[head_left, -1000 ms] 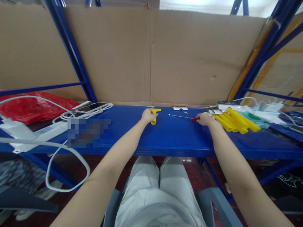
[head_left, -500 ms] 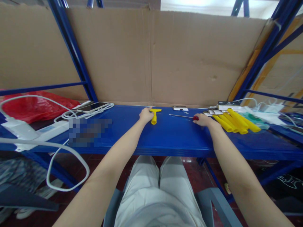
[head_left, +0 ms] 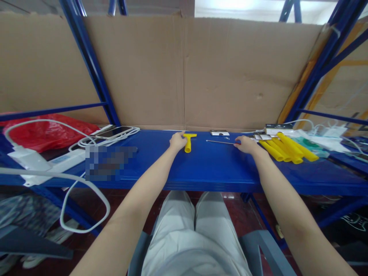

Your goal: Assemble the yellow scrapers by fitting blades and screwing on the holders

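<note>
On the blue tabletop lies a yellow T-shaped handle (head_left: 188,144), its crossbar away from me and its hollow-looking stem towards me. My left hand (head_left: 177,142) is closed at the left end of that crossbar, fingertips against it. To the right, my right hand (head_left: 244,145) wraps over the grip of a screwdriver (head_left: 220,142), whose long thin shaft points left along the table. The grip is now mostly hidden by my fingers. Behind the shaft lie small metal pieces (head_left: 227,138), too tiny to name, and a small black-and-white packet (head_left: 219,133).
Several yellow tubular handles (head_left: 287,148) are piled right of my right hand, before a flat box (head_left: 277,128). At left lie a phone (head_left: 113,132), white cables, a power strip (head_left: 69,161) and a red plastic bag (head_left: 48,132). Cardboard (head_left: 235,73) walls the back.
My right hand has closed further over the screwdriver's red grip, which showed more before. My left hand and the T-shaped handle stay together; the view has shifted slightly.
</note>
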The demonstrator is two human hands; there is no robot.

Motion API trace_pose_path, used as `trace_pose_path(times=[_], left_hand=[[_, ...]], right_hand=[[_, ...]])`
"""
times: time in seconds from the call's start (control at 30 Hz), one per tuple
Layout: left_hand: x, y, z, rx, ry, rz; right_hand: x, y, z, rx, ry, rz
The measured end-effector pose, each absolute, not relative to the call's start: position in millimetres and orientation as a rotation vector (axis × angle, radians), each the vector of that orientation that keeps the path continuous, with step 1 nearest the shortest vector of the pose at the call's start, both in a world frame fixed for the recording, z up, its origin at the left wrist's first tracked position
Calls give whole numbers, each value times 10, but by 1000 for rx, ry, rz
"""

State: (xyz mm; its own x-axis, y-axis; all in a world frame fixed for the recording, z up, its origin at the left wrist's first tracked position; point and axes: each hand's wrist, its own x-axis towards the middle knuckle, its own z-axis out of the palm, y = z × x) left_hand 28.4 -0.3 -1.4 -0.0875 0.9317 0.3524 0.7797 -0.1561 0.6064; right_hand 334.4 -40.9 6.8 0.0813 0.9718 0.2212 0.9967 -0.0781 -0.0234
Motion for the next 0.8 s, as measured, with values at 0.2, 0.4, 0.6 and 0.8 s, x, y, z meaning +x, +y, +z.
trace_pose_path(times=[0.2, 0.4, 0.6, 0.8], left_hand=[[276, -14, 5, 1988, 1835, 1188], [298, -34, 30, 2061, 1799, 1245], [306, -50, 43, 2062, 1799, 1224], [323, -72, 47, 2038, 1752, 1277]], right_hand=[[3265, -495, 155, -2130, -1969, -282], [3159, -564, 222, -2075, -1879, -268], [3117, -478, 267, -2034, -1908, -208], [3093, -313, 413, -2011, -2137, -43]])
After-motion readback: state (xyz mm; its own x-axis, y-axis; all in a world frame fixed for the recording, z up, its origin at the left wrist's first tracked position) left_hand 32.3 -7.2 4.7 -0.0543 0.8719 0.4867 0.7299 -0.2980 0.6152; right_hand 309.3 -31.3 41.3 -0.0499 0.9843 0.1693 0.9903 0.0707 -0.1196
